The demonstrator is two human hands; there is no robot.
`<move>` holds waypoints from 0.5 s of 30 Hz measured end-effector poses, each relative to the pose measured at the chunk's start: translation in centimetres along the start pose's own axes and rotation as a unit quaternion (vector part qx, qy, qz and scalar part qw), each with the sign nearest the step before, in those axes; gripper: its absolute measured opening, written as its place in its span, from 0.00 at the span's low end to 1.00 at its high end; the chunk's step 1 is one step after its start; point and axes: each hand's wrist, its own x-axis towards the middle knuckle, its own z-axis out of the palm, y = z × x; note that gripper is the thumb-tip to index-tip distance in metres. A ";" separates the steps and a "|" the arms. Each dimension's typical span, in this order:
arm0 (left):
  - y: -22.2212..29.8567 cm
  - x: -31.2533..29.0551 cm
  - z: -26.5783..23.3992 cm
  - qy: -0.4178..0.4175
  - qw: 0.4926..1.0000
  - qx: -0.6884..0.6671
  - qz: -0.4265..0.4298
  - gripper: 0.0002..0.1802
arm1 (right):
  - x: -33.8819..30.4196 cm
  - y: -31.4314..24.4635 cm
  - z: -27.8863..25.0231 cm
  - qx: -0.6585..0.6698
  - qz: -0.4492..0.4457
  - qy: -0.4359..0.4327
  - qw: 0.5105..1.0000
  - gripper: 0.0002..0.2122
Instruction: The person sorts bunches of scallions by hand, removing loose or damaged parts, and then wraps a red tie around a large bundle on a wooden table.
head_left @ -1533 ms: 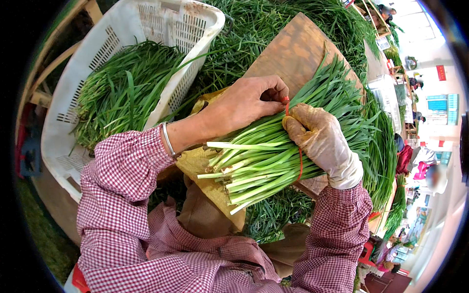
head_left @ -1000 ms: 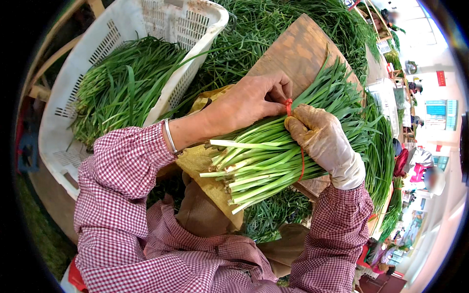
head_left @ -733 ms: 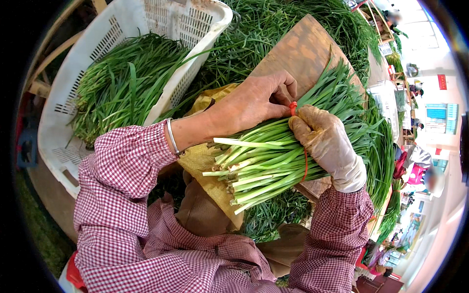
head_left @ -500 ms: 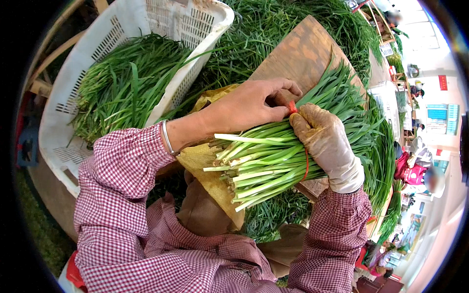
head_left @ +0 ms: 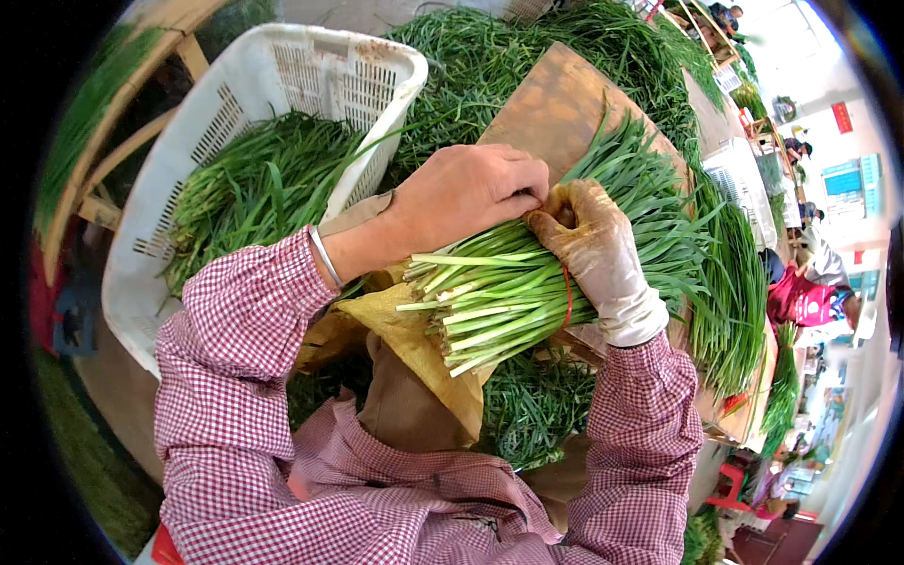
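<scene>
Two checked red-and-white sleeves (head_left: 282, 405) come up from the lower edge, over a brown apron (head_left: 414, 395). Just beyond, the bare left hand (head_left: 466, 193) lies closed over the top of a bundle of green chives (head_left: 527, 282), and the gloved right hand (head_left: 598, 259) is wrapped tight around the same bundle from the other side. A red band (head_left: 568, 297) circles the stalks beside the glove. The bundle's pale cut ends point toward the person, its leaves stretching over a wooden board (head_left: 556, 99). Farther left stands a white plastic crate (head_left: 282, 85) holding more greens, and loose greens (head_left: 490, 56) are heaped behind the board.
</scene>
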 end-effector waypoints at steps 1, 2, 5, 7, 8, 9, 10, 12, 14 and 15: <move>0.6 0.2 -0.2 0.012 0.997 0.067 0.048 0.06 | -0.2 0.0 0.0 0.030 0.017 0.024 0.999 0.10; 1.6 0.5 -0.4 0.002 0.993 0.096 0.069 0.06 | -0.4 0.3 -0.2 0.016 -0.046 0.045 0.998 0.11; 3.6 2.1 -1.5 -0.013 0.987 0.139 0.084 0.05 | -0.3 1.1 -1.0 0.083 -0.121 0.009 0.989 0.11; 4.3 3.4 -2.4 -0.035 0.991 0.109 0.074 0.07 | -0.3 0.6 -2.4 0.060 -0.078 0.005 0.995 0.12; 4.3 4.1 -2.8 -0.055 0.992 0.093 0.060 0.08 | -0.5 0.3 -3.0 0.070 -0.083 0.023 0.994 0.13; 4.3 4.5 -3.4 -0.072 0.994 0.079 0.039 0.09 | -0.8 -0.3 -3.5 0.083 -0.090 0.034 0.992 0.13; 4.5 5.1 -4.1 -0.085 0.991 0.086 0.053 0.10 | -1.3 -1.0 -4.1 0.007 -0.131 0.065 0.989 0.14; 4.6 5.6 -4.4 -0.108 0.987 0.104 0.054 0.10 | -2.8 -0.8 -3.5 -0.035 -0.129 0.063 0.989 0.15; 4.7 4.6 -4.0 -0.161 0.980 0.113 0.018 0.11 | -4.9 -0.1 -1.2 -0.153 -0.130 0.055 0.978 0.16; 5.1 4.2 -3.5 -0.155 0.982 0.108 0.016 0.10 | -5.9 0.1 0.0 -0.212 -0.160 0.101 0.959 0.17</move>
